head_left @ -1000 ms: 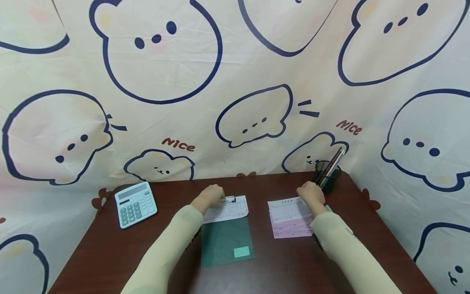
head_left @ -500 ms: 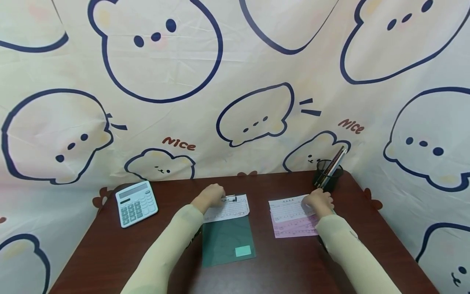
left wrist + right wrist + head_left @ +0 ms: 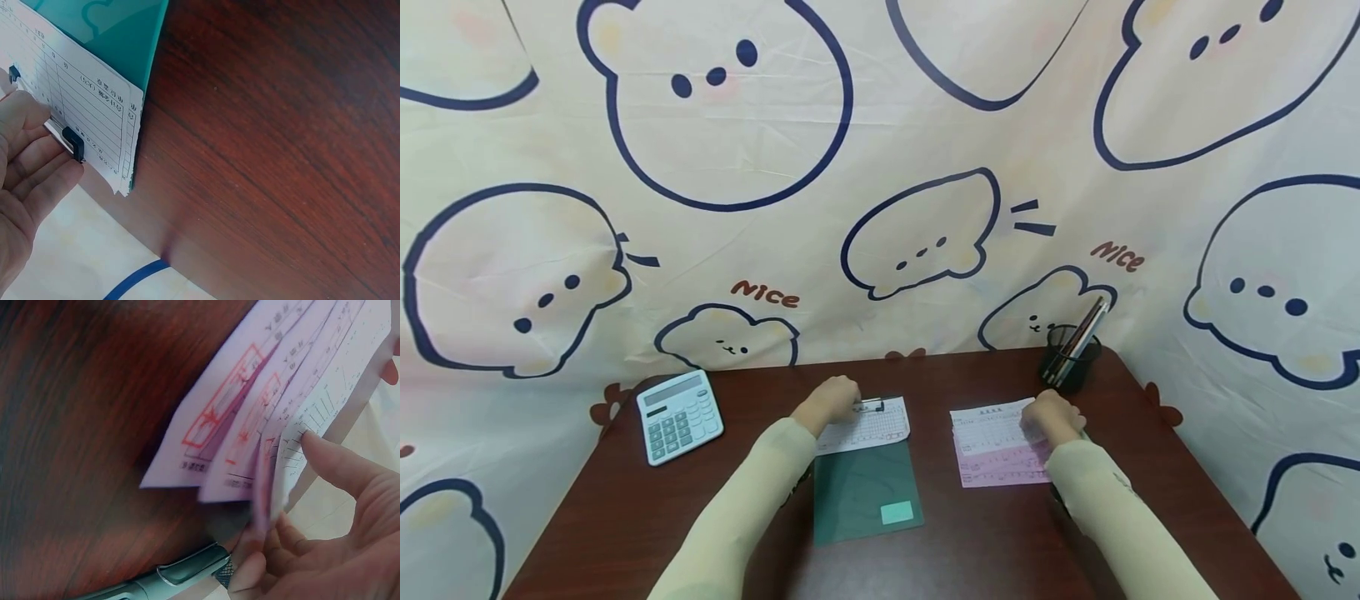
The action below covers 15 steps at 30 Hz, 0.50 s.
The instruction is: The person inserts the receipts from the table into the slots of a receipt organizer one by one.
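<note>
A green clipboard (image 3: 865,492) lies at the middle of the desk with printed white sheets (image 3: 880,427) under its metal clip (image 3: 74,142). At its top edge my left hand (image 3: 831,402) pinches the clip, thumb above and fingers beneath. To the right lies a fanned stack of printed slips (image 3: 992,437), white on top and pink below. My right hand (image 3: 1054,419) pinches the stack's right side. In the right wrist view my thumb presses the white slip, fingers lie behind, and the pink slips (image 3: 215,419) fan apart. A grey-green pen (image 3: 181,572) lies beside these fingers.
A light blue calculator (image 3: 680,417) rests at the desk's left. The black mesh pen holder (image 3: 1078,375) with several pens stands at the back right, just beyond my right hand. A patterned cloth (image 3: 917,250) hangs behind the desk's rear edge.
My right hand has moved a little right and toward me, from the slips' upper corner by the pen holder to their right side. The left hand stays on the clip.
</note>
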Each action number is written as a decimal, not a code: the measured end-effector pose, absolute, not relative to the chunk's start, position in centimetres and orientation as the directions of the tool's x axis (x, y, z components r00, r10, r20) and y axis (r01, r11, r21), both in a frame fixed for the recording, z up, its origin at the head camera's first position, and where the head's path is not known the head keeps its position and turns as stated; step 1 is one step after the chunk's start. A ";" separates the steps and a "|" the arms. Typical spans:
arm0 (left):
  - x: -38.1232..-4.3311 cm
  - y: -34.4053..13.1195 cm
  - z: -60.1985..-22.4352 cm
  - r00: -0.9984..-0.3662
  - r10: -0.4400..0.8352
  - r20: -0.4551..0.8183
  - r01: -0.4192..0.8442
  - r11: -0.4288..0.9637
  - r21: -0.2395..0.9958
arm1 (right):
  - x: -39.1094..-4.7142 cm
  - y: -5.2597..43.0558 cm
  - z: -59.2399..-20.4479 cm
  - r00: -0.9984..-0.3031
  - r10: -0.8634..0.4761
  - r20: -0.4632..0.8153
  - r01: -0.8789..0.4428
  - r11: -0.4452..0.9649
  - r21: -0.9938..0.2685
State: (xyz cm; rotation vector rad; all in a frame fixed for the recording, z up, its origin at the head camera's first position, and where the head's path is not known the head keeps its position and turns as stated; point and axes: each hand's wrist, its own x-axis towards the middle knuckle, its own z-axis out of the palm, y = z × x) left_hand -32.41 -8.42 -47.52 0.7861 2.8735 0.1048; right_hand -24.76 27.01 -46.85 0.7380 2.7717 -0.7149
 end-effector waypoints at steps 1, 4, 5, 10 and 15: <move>-32.4 -8.4 -47.6 -0.849 0.509 -0.138 0.499 0.860 0.107 | -24.7 27.0 -46.8 -0.867 0.408 -0.286 0.496 0.768 -0.405; -32.5 -8.4 -47.7 -0.850 0.506 -0.143 0.496 0.862 0.103 | -24.6 27.1 -46.7 -0.883 0.398 -0.250 0.468 0.792 -0.392; -32.5 -8.4 -47.7 -0.850 0.507 -0.145 0.497 0.862 0.103 | -24.7 27.1 -46.6 -0.884 0.402 -0.237 0.466 0.796 -0.388; -32.6 -8.4 -47.7 -0.851 0.505 -0.146 0.492 0.863 0.116 | -25.0 27.3 -46.3 -0.883 0.433 -0.179 0.469 0.799 -0.378; -32.4 -8.4 -47.6 -0.851 0.506 -0.142 0.492 0.862 0.121 | -25.4 27.5 -46.0 -0.886 0.435 -0.160 0.462 0.804 -0.373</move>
